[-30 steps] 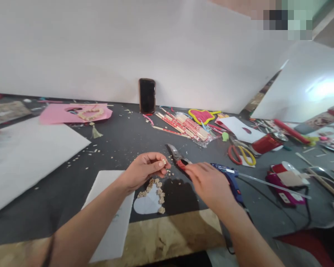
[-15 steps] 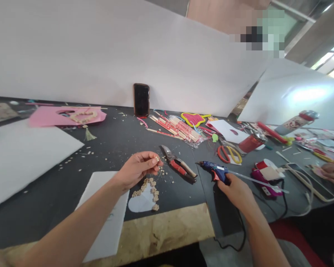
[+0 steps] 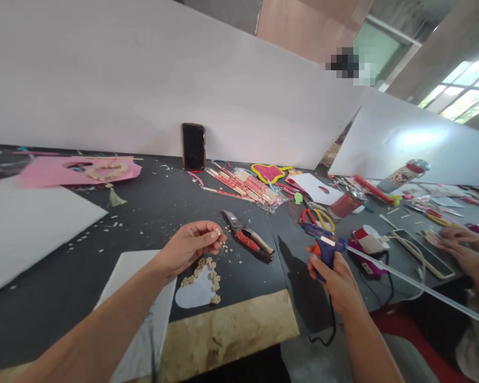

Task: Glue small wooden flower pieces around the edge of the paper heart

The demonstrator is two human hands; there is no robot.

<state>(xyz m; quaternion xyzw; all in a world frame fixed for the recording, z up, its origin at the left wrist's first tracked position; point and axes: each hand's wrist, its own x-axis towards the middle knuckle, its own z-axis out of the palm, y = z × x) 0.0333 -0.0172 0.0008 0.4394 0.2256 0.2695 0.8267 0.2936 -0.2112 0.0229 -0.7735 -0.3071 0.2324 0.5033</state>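
Observation:
My left hand (image 3: 191,246) is closed in a pinch on a small pale wooden piece (image 3: 218,232), just above the table. Below it lies a white paper heart (image 3: 195,292), with small tan wooden pieces (image 3: 213,274) stuck along its upper and right edges. My right hand (image 3: 335,279) grips a blue hot glue gun (image 3: 327,246) with an orange trigger, raised off the table, nozzle to the left. A long clear glue stick (image 3: 407,284) juts from its back. Between my hands rest red-handled pruning shears (image 3: 249,239), and tiny wooden bits (image 3: 227,249) are scattered beside them.
A phone (image 3: 193,146) leans on the white board at the back. Packaged chopsticks (image 3: 247,186), scissors (image 3: 319,218), a red can (image 3: 345,205) and a purple power strip (image 3: 367,260) stand or lie to the right. A co-worker's hands (image 3: 459,247) work at far right.
My right hand has lifted the glue gun off the table, so the glue stick now shows at full length. My left hand keeps its pinch. The view has turned slightly right.

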